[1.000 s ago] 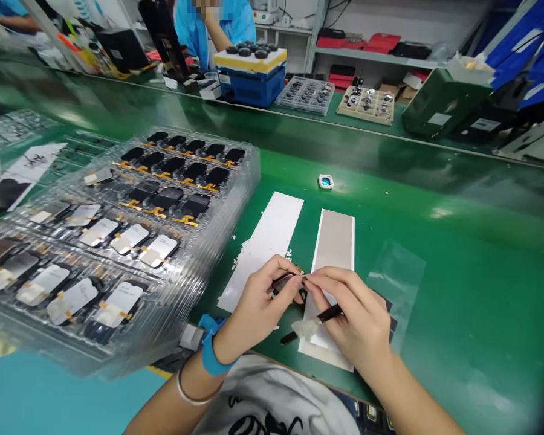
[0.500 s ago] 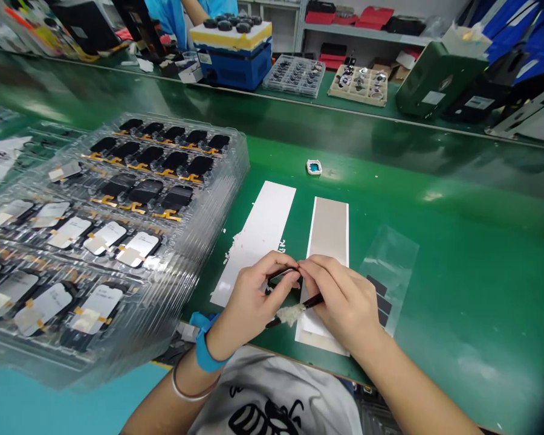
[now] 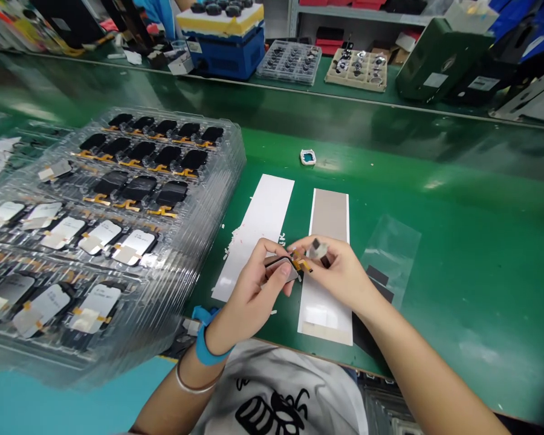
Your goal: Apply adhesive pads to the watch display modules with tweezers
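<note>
Item: small screen panel (image 3: 281,266), over mid-bench (image 3: 435,254), pinched by its edges in the left hand (image 3: 254,290).
Right hand (image 3: 347,275), at its 3 o'clock, fingertips closed on a dark tab (image 3: 316,244) above the orange ribbon (image 3: 304,264).
Handling: probably best held by the edges, with the ribbon kept unbent.
Trays (image 3: 118,199): 9 o'clock.

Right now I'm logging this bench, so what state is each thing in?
left hand: closed on the display module, held above the mat.
right hand: pinching a small grey piece beside the module's orange flex.
blister trays: stacked, top one filled with modules.
white strip: flat, scraps along its edge.
grey strip: flat, partly hidden by the right hand.
clear bag: lying flat.
</note>
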`<state>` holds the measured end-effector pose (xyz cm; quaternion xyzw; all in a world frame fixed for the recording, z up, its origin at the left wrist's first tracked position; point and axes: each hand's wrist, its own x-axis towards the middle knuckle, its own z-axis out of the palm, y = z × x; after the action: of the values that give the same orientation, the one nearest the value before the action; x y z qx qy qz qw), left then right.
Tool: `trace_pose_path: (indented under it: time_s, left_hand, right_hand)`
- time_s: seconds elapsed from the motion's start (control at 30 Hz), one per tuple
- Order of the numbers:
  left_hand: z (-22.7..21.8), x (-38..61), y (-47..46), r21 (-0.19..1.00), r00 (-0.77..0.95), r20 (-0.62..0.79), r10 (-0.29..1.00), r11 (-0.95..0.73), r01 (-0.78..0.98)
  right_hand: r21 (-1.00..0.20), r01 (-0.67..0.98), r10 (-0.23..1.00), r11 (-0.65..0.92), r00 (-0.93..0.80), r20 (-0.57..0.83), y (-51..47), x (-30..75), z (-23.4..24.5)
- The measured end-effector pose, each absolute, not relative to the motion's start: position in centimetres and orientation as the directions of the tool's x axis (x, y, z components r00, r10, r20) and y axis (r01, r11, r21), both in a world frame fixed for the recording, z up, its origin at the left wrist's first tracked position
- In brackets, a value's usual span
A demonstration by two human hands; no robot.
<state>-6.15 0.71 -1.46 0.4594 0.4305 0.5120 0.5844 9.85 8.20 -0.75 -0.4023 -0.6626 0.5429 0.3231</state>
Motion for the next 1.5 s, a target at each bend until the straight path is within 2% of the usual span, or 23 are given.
trace_pose_path:
  time_s: [0.1, 0.27, 0.43, 0.67, 0.87, 1.07, 1.37, 1.5]
  left_hand:
    - [-1.6, -6.1, 0.7, 0.980, 0.114, -0.030, 0.993, 0.052, -0.193]
    - [-1.6, -6.1, 0.9, 0.987, 0.079, -0.007, 0.997, 0.020, -0.159]
    - [-1.6, -6.1, 0.8, 0.992, 0.080, -0.020, 0.997, 0.030, -0.123]
    - [-2.0, -6.0, 0.7, 0.998, 0.076, -0.020, 0.997, 0.024, -0.062]
    - [-1.7, -6.2, 0.6, 0.991, 0.134, -0.055, 0.989, 0.071, -0.115]
    - [-1.6, -6.1, 0.6, 0.991, 0.144, -0.078, 0.986, 0.092, -0.095]
    - [-1.5, -5.9, 0.8, 0.998, 0.125, -0.026, 0.992, 0.034, -0.060]
    - [-1.8, -6.0, 1.0, 0.999, 0.098, 0.005, 0.995, 0.000, -0.044]
  right_hand:
    - [-0.993, 0.118, 0.855, -0.008, -0.515, -0.068, 8.0, 10.0, -0.1]
    - [-0.969, -0.084, 0.798, -0.232, -0.587, -0.140, 7.8, 10.2, 0.3]
    - [-0.946, -0.110, 0.787, -0.306, -0.588, -0.187, 7.6, 10.1, 0.1]
    - [-0.986, 0.008, 0.844, -0.164, -0.516, -0.145, 7.4, 10.0, 0.1]
    - [-0.983, -0.036, 0.817, -0.180, -0.561, -0.129, 7.1, 10.0, 0.0]
    - [-0.995, 0.094, 0.868, -0.036, -0.490, -0.078, 6.8, 10.1, -0.1]
    - [-0.995, 0.047, 0.904, 0.088, -0.424, 0.060, 6.7, 10.0, 0.3]
    - [-0.972, 0.165, 0.905, 0.167, -0.417, 0.085, 7.3, 10.6, -0.6]
